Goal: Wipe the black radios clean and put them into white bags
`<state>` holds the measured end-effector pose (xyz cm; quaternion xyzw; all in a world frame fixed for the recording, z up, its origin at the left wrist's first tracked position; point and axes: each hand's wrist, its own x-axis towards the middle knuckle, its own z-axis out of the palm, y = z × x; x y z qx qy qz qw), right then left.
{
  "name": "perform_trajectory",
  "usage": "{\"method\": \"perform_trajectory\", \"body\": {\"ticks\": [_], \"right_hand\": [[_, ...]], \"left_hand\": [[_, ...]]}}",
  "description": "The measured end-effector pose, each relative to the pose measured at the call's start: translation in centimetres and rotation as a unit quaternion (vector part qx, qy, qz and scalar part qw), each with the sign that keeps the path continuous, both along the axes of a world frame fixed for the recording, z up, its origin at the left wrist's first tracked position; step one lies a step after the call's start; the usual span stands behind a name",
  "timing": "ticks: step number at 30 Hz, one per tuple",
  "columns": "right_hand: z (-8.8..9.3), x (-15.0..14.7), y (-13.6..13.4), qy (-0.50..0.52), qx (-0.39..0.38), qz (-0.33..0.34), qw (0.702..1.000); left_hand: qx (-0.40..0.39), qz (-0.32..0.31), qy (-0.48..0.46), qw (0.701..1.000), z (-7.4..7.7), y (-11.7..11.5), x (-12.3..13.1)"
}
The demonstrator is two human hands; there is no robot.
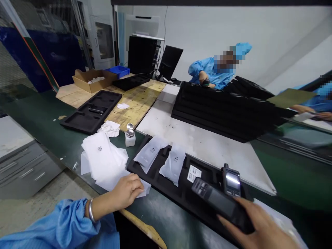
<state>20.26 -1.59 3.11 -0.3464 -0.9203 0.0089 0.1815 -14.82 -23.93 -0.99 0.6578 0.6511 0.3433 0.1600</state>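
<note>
My right hand (259,224) grips a black handheld device (220,202) with a screen and buttons, held tilted over the black foam tray (193,200). A similar device (231,181) with a stubby antenna and a lit-looking screen lies in the tray's right part. Two frosted white bags (151,152) with a recycling mark lie in its left slots, and a white label sheet (194,173) sits beside them. My left hand (129,189) is closed, pinching the edge of a white bag (143,189) by the stack of flat bags (102,155).
A white pump bottle (130,138) with its lid up stands behind the bags, near crumpled white paper (110,128). Another black tray (93,111), a cardboard box (92,81) and monitors (142,55) are farther left. Stacked black trays (210,112) stand before a co-worker (211,71).
</note>
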Motion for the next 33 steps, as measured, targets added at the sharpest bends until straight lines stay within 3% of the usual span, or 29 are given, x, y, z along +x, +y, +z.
{"method": "perform_trajectory", "body": {"ticks": [4, 9, 12, 15, 20, 23, 29, 33], "right_hand": [[-1.5, -3.2, -9.3, 0.074, -0.034, -0.003, 0.997], [-4.5, -5.9, -14.0, 0.087, -0.085, -0.041, 0.992], [-5.2, -5.9, -14.8, 0.088, -0.125, -0.014, 0.988], [-5.0, -5.6, -15.1, 0.093, -0.170, 0.027, 0.981], [-4.9, -5.4, -15.9, 0.080, -0.223, 0.029, 0.971], [-5.4, -6.0, -16.3, 0.081, -0.244, 0.049, 0.965], [-5.4, -9.0, -15.5, 0.099, -0.208, 0.059, 0.971], [-6.0, -10.2, -14.7, 0.078, -0.230, 0.127, 0.962]], "left_hand": [[0.041, 0.002, -0.041, 0.998, -0.6, 0.6, 2.5], [0.072, -0.010, -0.060, 0.996, -1.1, 0.5, 4.4], [0.081, -0.022, -0.071, 0.994, -1.3, 0.2, 4.7], [0.042, -0.024, -0.148, 0.988, -1.6, -0.1, 4.1], [-0.007, 0.070, -0.274, 0.959, -2.4, -0.3, 2.3], [-0.024, 0.090, -0.318, 0.944, -3.0, -0.3, 1.8], [-0.028, 0.065, -0.357, 0.932, -2.8, -0.4, 1.6], [0.006, 0.006, -0.305, 0.952, -1.7, -1.5, 0.2]]}}
